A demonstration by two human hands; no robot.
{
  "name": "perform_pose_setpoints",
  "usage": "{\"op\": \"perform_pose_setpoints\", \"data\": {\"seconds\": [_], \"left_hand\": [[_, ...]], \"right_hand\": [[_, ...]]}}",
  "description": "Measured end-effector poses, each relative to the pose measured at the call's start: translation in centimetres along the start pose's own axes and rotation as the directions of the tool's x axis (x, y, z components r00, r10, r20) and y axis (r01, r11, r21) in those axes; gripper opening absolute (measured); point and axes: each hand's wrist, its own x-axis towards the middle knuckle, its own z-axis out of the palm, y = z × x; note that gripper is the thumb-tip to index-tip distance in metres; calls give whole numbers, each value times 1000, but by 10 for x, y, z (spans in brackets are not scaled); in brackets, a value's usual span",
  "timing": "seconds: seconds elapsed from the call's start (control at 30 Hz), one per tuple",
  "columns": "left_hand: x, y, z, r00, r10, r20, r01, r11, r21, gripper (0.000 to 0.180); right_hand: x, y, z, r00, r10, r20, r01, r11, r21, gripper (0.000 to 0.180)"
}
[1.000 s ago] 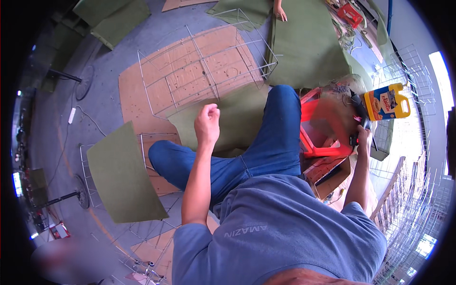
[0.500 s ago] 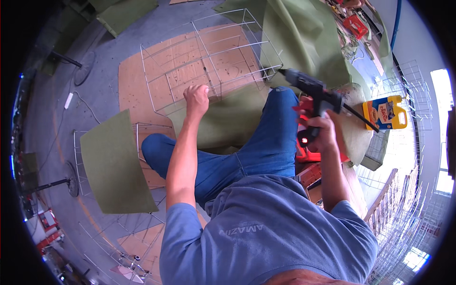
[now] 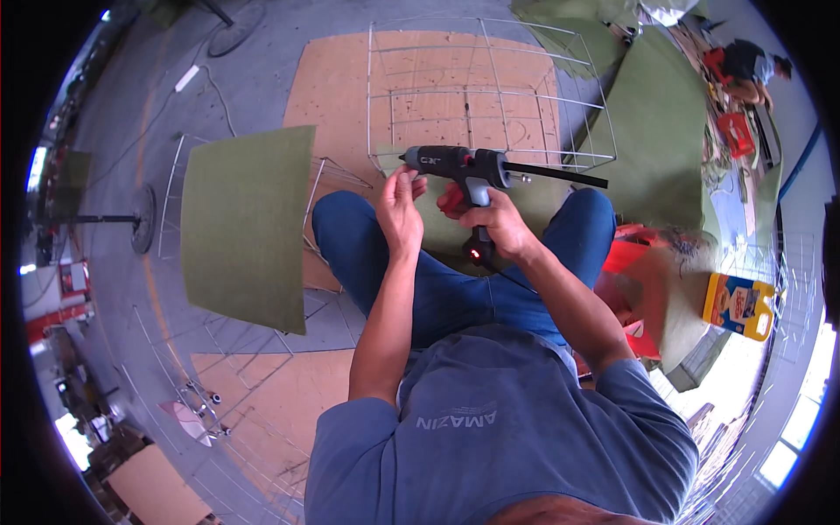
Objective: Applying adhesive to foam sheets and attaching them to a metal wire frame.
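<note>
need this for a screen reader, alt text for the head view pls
A seated person's right hand grips a black glue gun while the left hand touches its nozzle end. Wire frame and green fabric panel sit nearby.

Glue gun point(image 3: 464, 166) in both hands

Yellow-blue box point(image 3: 739, 306) at far right

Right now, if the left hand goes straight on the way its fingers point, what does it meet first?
The left hand already touches the front of the glue gun; beyond that would probably come the wire frame, though depth is unclear.
</note>
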Motion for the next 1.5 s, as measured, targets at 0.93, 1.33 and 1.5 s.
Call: {"op": "perform_pose_setpoints", "data": {"seconds": [0.93,1.33,1.5], "left_hand": [[33,-49,-28,956,-62,-288,90,993,83,30],[22,-44,-3,974,-134,-184,161,977,137,27],[17,-49,6,979,-120,-168,147,976,158,32]], "right_hand": [[54,2,33,999,18,-32,-31,875,-482,39],[39,3,4,995,-25,-95,-29,850,-525,31],[30,-1,-5,992,-53,-115,-20,834,-552,27]]}}
